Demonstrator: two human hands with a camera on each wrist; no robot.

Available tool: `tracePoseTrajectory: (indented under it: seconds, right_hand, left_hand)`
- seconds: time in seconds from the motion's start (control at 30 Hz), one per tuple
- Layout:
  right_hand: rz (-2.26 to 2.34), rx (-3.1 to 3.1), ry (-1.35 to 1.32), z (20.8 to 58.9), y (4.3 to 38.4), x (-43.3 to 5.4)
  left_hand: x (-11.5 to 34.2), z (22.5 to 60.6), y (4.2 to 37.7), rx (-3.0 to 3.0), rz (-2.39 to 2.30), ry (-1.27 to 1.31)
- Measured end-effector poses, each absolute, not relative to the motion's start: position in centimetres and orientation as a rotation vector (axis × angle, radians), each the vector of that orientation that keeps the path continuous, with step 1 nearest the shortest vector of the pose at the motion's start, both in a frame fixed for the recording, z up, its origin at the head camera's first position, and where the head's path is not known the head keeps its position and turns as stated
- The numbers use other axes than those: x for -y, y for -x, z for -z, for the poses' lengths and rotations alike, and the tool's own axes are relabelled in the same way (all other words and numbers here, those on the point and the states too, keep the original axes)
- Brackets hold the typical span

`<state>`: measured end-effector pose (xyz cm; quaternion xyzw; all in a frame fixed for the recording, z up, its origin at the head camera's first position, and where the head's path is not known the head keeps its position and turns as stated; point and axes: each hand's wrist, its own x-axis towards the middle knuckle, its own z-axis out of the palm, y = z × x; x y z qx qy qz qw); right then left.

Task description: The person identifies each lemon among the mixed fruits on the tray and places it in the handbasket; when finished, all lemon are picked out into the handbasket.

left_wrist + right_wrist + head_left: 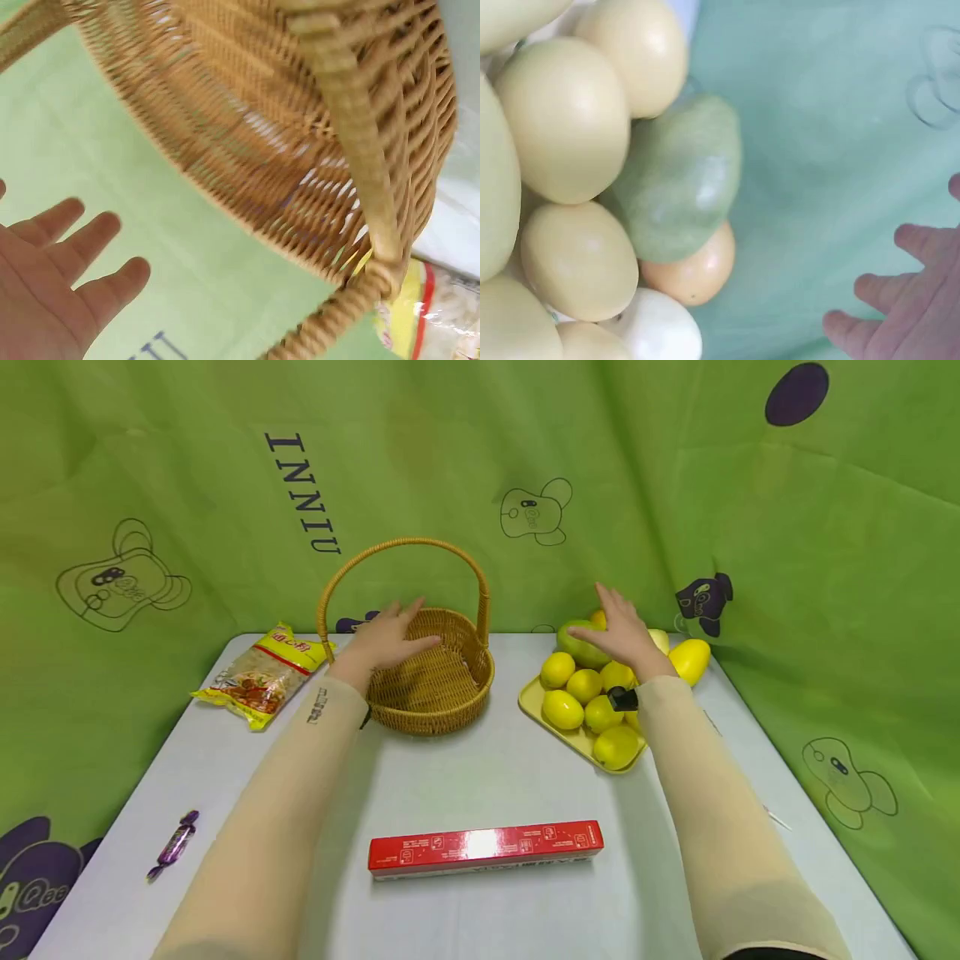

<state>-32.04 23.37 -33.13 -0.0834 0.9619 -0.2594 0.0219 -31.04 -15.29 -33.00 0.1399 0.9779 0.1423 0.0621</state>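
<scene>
My left hand, fingers spread and holding nothing, hovers over the left side of a wicker basket with a tall arched handle. In the left wrist view the basket fills much of the picture, the hand apart from its rim. Over the fruit at the right, my right hand is also spread and holds nothing. Beneath it, several lemons lie on a yellow tray. A green mango and an orange fruit show behind them, away from the right hand.
A long red box lies across the table's front middle. To the left are a yellow food packet and a purple wrapped candy. A larger yellow fruit sits at the back right. Green cloth hangs around the white table.
</scene>
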Motion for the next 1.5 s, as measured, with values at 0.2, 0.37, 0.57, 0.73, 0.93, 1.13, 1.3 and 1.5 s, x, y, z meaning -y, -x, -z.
tracePoseTrajectory:
  seconds: [0.2, 0.37, 0.57, 0.73, 0.93, 1.13, 1.3, 1.5]
  right_hand:
    - [1.366, -2.869, 0.237, 32.4, 29.6, -25.7]
    - [1.724, -2.790, 0.157, 33.0, 27.2, -26.8]
    - [2.108, -2.679, 0.006, 35.2, 24.8, -27.8]
    - [2.359, -2.567, -0.219, 37.3, 23.4, -28.6]
    - [2.419, -2.538, -0.339, 39.4, 22.1, -29.7]
    - [2.391, -2.551, -0.420, 40.7, 21.9, -29.9]
    - [2.407, -2.552, -0.453, 41.5, 22.1, -29.6]
    - [2.350, -2.585, -0.466, 42.4, 22.8, -29.1]
  left_hand:
    - [17.3, 31.6, 28.1, -2.955, -0.739, -0.620]
    - [18.7, 31.8, 25.2, -2.931, -1.136, -0.691]
    - [20.2, 33.6, 22.5, -2.885, -1.801, -0.848]
    - [20.7, 35.0, 21.1, -2.896, -2.261, -0.801]
    - [20.2, 35.7, 21.1, -2.877, -2.624, -0.512]
    - [20.6, 36.2, 23.3, -2.642, -2.624, -0.068]
    - [21.3, 37.2, 25.9, -2.450, -2.659, 0.007]
    - [21.8, 37.5, 27.1, -2.274, -2.813, 0.041]
